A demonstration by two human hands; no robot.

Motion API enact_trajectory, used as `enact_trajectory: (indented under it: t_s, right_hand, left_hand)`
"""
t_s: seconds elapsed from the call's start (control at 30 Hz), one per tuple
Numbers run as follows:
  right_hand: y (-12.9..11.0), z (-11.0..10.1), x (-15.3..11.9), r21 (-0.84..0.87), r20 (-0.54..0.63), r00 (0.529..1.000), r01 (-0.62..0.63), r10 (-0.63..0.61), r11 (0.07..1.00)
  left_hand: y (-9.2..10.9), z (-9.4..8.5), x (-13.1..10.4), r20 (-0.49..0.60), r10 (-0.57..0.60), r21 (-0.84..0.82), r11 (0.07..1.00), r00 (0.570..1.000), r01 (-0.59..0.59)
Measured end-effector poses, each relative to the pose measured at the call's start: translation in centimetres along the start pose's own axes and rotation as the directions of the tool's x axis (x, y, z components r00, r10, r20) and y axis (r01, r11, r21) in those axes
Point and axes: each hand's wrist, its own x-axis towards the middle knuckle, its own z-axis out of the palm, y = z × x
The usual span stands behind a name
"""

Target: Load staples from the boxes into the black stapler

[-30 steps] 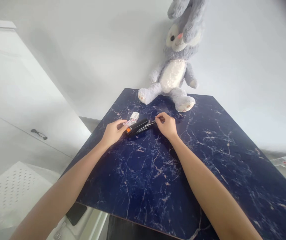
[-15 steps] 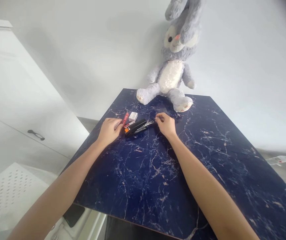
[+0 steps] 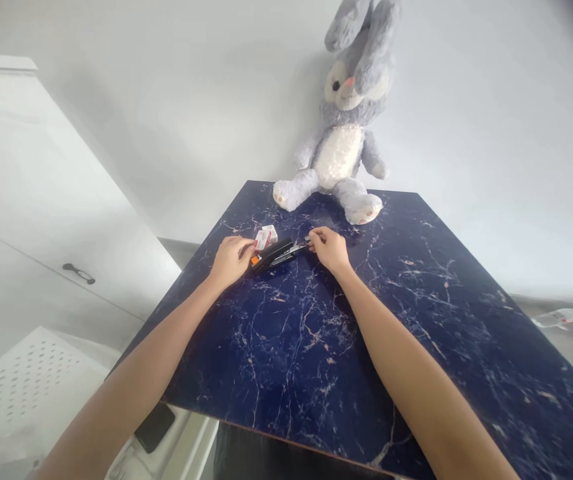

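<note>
A black stapler (image 3: 273,255) with an orange patch lies on the dark blue marbled table, its metal staple tray (image 3: 291,251) drawn out toward the right. My left hand (image 3: 233,259) is closed at the stapler's orange end, pinching a small red-and-white box (image 3: 262,240) by its near edge. Behind that box sits a white box (image 3: 270,231), partly covered by it. My right hand (image 3: 329,248) is closed in a pinch at the far right tip of the metal tray. Something small and greyish shows at its fingertips, too small to name.
A grey plush rabbit (image 3: 343,153) sits at the table's back edge against the wall. White drawers with a dark handle (image 3: 79,273) stand on the left. Below the table's left front edge are a dark phone-like slab (image 3: 155,427) and a perforated white panel (image 3: 21,380).
My left hand has shifted right toward the stapler, and the red-and-white box has turned so its white face shows. My right fingertips have come left to the tray's tip.
</note>
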Motion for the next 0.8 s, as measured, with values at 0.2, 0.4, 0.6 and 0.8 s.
enact_trajectory:
  t_s: [0.2, 0.4, 0.6, 0.8]
  right_hand:
    - [-0.1, -0.6, 0.0, -0.017, -0.027, 0.999, 0.017, -0.017, 1.0]
    - [0.3, -0.5, 0.3, -0.076, -0.057, 0.998, 0.032, -0.037, 0.997]
    - [0.2, -0.6, 0.3, -0.213, -0.082, 0.995, 0.043, -0.062, 0.976]
    - [0.3, -0.4, 0.6, -0.381, 0.046, 0.993, 0.122, -0.113, 0.916]
  left_hand:
    - [0.2, 0.9, 1.3, -0.028, -0.065, -0.102, 0.993, 0.998, 0.062]
    - [1.8, -1.2, 0.0, -0.143, -0.122, -0.25, 0.965, 0.982, 0.084]
    - [3.0, -1.7, -0.9, -0.067, -0.25, -0.544, 0.82, 0.966, 0.174]
    - [3.0, -1.2, -0.6, 0.031, -0.26, -0.725, 0.659, 0.965, 0.201]
